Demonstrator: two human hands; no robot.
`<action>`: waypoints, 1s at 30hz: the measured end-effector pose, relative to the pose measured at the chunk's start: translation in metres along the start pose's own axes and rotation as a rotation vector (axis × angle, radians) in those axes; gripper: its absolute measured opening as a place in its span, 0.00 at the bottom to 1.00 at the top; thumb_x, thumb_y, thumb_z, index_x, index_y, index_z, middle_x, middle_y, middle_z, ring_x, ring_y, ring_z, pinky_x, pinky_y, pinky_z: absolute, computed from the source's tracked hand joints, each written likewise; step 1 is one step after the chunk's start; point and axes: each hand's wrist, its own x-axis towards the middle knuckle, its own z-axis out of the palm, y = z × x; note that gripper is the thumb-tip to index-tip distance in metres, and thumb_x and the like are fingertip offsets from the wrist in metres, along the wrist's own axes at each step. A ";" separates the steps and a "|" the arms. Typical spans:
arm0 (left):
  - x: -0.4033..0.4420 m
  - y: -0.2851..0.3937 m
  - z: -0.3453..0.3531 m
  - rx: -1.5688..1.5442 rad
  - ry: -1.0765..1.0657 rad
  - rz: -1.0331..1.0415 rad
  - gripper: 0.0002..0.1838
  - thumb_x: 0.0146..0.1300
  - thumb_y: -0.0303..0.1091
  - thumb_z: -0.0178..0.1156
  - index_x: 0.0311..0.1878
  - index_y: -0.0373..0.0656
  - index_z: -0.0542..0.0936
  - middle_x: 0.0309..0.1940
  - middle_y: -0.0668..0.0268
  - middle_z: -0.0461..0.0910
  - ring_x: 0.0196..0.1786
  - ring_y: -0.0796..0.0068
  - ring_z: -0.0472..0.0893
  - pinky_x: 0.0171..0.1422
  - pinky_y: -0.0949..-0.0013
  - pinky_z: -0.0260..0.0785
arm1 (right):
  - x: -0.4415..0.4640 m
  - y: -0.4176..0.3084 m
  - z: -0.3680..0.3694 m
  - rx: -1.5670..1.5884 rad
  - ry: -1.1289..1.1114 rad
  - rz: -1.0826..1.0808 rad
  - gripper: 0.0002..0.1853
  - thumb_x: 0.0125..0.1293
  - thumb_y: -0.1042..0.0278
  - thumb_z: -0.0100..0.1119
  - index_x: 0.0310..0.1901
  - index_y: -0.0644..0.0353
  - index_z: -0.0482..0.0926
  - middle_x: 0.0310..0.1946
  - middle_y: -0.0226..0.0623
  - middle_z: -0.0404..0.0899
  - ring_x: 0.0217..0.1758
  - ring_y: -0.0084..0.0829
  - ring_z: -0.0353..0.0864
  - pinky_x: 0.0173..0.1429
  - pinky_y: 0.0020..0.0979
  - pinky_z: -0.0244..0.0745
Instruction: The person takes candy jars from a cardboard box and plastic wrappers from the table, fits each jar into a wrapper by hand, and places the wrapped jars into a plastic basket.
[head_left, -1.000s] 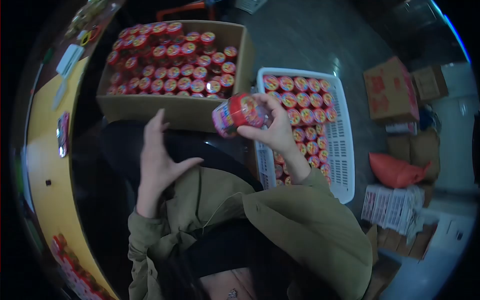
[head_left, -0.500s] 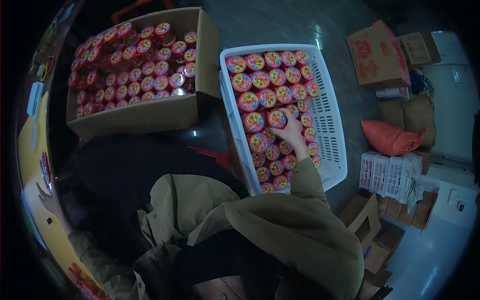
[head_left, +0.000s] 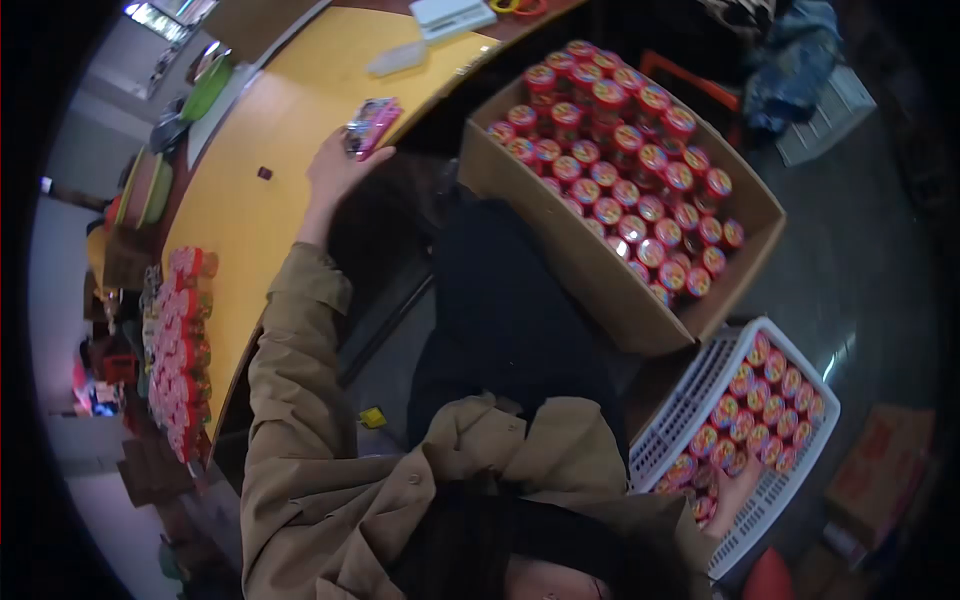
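My left hand (head_left: 335,172) is at the edge of the yellow table, its thumb and fingers closed around the near end of a small shiny pink and purple bundle (head_left: 373,125). What the bundle is made up of is too blurred to tell. My right hand (head_left: 737,492) reaches down into a white slotted plastic basket (head_left: 832,400). Its thumb and fingers are around a red-lidded jar (head_left: 737,463) among rows of similar jars. The fingertips are blurred and partly hidden.
A cardboard box (head_left: 600,295) full of similar jars stands between my knees and the basket. More red-lidded jars (head_left: 183,350) line the table's left side. A white device (head_left: 452,17) and a pale clear piece (head_left: 397,58) lie on the yellow table (head_left: 245,230). Another carton (head_left: 880,465) is beyond the basket.
The view has swung left towards the table. My left hand has moved from flat on the tabletop to the pink bundle. The right hand is still in the basket at the jars.
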 end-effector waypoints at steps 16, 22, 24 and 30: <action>0.039 -0.052 0.016 -0.446 -0.064 -0.088 0.29 0.46 0.47 0.71 0.44 0.33 0.79 0.32 0.59 0.80 0.34 0.72 0.78 0.41 0.71 0.71 | 0.237 -0.266 0.098 0.536 -0.056 -0.160 0.14 0.53 0.71 0.66 0.42 0.65 0.78 0.36 0.39 0.79 0.39 0.30 0.79 0.41 0.28 0.75; 0.067 -0.083 0.015 -0.439 -0.127 -0.055 0.14 0.54 0.36 0.65 0.32 0.33 0.80 0.18 0.68 0.74 0.22 0.82 0.70 0.27 0.74 0.61 | 0.353 -0.308 0.201 0.468 -0.050 -0.038 0.40 0.44 0.58 0.72 0.58 0.63 0.64 0.53 0.49 0.70 0.58 0.45 0.68 0.57 0.41 0.67; 0.059 -0.084 0.013 -0.723 -0.183 -0.087 0.10 0.57 0.33 0.62 0.32 0.34 0.80 0.20 0.69 0.75 0.23 0.83 0.71 0.27 0.75 0.61 | 0.371 -0.326 0.191 0.262 -0.030 0.145 0.46 0.42 0.60 0.73 0.62 0.62 0.57 0.60 0.50 0.60 0.64 0.50 0.58 0.62 0.44 0.63; 0.051 -0.067 0.010 -0.742 -0.217 -0.124 0.07 0.55 0.24 0.62 0.37 0.34 0.77 0.22 0.73 0.73 0.25 0.86 0.70 0.30 0.81 0.62 | 0.392 -0.304 0.220 0.312 0.038 0.219 0.43 0.44 0.69 0.71 0.63 0.60 0.57 0.63 0.48 0.55 0.63 0.52 0.58 0.63 0.45 0.61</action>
